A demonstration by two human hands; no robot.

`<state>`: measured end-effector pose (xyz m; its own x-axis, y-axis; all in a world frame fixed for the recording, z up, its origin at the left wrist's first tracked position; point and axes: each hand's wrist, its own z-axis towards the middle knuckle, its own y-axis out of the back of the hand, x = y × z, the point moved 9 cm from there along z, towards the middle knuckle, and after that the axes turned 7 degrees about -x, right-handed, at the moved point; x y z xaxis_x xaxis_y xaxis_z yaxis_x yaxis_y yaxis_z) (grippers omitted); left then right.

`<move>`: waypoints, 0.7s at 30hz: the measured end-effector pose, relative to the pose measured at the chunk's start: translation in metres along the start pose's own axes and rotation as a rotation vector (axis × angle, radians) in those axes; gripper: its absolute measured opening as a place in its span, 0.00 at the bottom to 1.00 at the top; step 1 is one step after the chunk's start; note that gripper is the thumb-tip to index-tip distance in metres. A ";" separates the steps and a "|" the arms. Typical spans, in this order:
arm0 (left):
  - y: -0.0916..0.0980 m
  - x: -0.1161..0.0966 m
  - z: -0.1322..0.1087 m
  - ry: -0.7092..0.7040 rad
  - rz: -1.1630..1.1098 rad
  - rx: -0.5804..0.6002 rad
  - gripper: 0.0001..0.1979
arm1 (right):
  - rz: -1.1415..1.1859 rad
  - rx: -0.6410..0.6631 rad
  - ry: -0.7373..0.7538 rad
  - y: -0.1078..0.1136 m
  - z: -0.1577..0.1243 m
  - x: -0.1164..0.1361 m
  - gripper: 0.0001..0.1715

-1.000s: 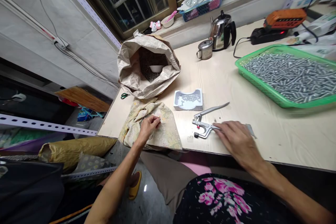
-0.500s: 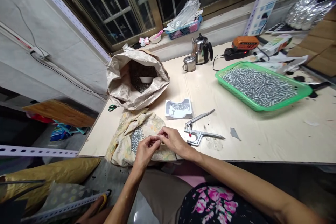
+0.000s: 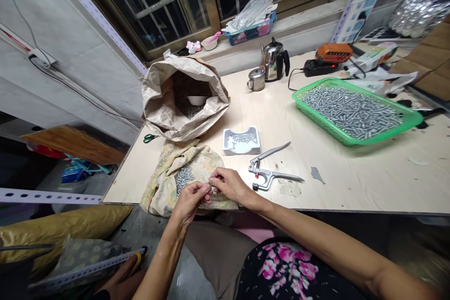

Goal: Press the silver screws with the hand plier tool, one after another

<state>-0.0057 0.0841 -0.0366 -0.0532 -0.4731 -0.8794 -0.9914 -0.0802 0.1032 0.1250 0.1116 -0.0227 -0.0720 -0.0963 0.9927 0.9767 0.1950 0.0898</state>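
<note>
My left hand (image 3: 191, 200) and my right hand (image 3: 227, 185) meet fingertip to fingertip over the patterned cloth (image 3: 207, 161) at the table's front edge. Both are closed in a pinch around a small metal screw (image 3: 211, 187), mostly hidden by the fingers. A pile of silvery screws (image 3: 184, 178) lies on the cloth beside my left hand. Beyond my hands stands a small white tray (image 3: 241, 151) with several screws inside. Right of my right hand lie hand pliers (image 3: 272, 175) with a spring, their handles spread.
A large paper sack (image 3: 158, 112) holding small dark pieces and a white scoop (image 3: 197, 100) gapes at the back left. Green-handled scissors (image 3: 149, 138) lie beside it. A green basket (image 3: 337, 138) full of screws sits at right; a kettle (image 3: 272, 63) and metal cup (image 3: 256, 79) stand behind.
My fingertips have shifted slightly, and a bit of metal now shows between them. The whole view has tilted a little; the things on the table stay where they were.
</note>
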 end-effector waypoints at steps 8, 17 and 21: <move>0.064 -0.028 0.002 -0.327 0.089 -0.439 0.28 | -0.090 -0.011 0.131 -0.007 0.012 0.035 0.16; -0.050 -0.010 -0.006 -0.173 0.135 -0.042 0.23 | -0.916 -0.209 0.386 0.138 -0.071 0.034 0.16; -0.100 -0.011 0.006 -0.217 0.297 0.083 0.19 | -1.137 -0.170 0.308 0.174 -0.089 -0.006 0.15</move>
<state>0.0937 0.1031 -0.0401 -0.3554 -0.2675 -0.8956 -0.9347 0.1079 0.3387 0.3130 0.0593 -0.0206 -0.8855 -0.3653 0.2870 0.3995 -0.2835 0.8718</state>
